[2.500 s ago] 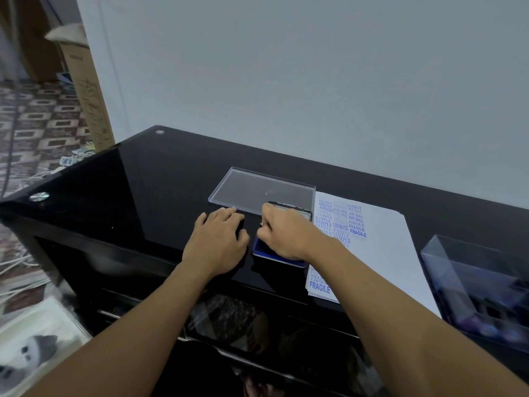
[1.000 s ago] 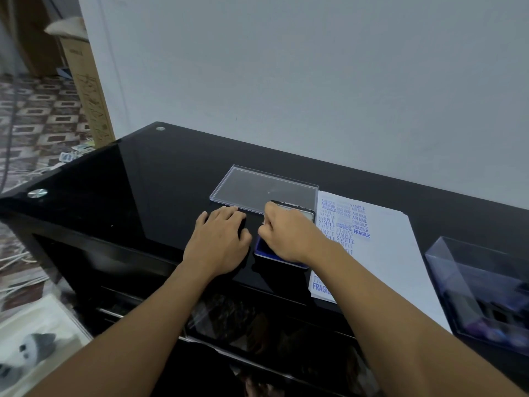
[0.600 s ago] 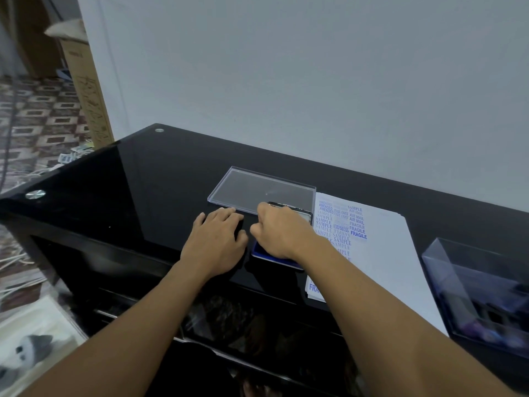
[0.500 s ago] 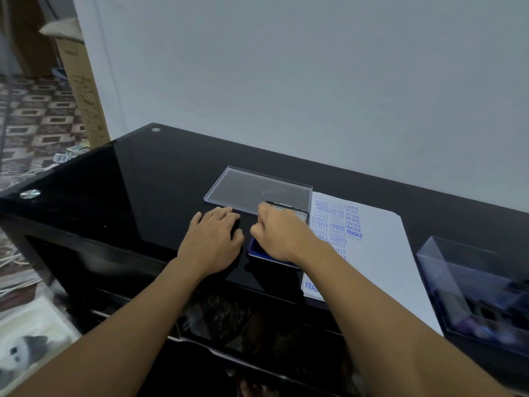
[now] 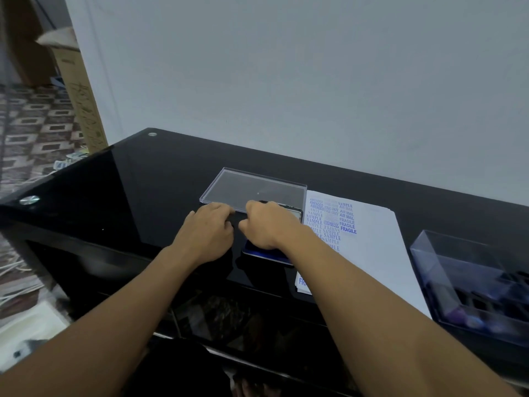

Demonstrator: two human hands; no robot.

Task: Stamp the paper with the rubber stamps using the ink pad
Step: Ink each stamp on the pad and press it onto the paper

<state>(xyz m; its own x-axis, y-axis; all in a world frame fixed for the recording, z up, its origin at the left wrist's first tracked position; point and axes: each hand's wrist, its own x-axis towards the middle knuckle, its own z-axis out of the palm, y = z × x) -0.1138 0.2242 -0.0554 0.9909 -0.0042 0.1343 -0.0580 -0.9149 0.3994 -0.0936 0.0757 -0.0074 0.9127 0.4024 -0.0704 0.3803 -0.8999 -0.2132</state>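
1. Ink pad (image 5: pixel 267 255): head view. A blue, flat, shallow case lying on the black glass table (image 5: pixel 148 190) near its front edge, just beside the left border of the paper (image 5: pixel 378 253). It is mostly covered by the right hand, so only the near blue strip and a pale far corner show.
2. Right hand (image 5: pixel 267 227): knuckles up over the pad, fingers curled downward. Whether anything is pinched beneath them cannot be told.
3. Left hand (image 5: pixel 206 237): just left of the pad, resting on the table with fingers loosely bent and fingertips at the near edge of the clear lid (image 5: pixel 252 186). It holds nothing visible.
4. Paper: white and flat, right of the pad. Blue imprints (SAMPLE, AIR MAIL, FRAGILE, AMENDED) crowd its upper left, and the right part is blank.
5. Clear box (image 5: pixel 458 270): far right, with dark shapes inside, probably rubber stamps (image 5: pixel 512 285), too dim to count.
6. Handling, as judged: the pad looks light and likely to slide on the glossy glass, so steady it by its side walls, off the inked face. The stamps seem small and rigid, best taken by the back. The paper is thin, limp and apt to shift, so press it at a blank margin, clear of wet ink that could smear
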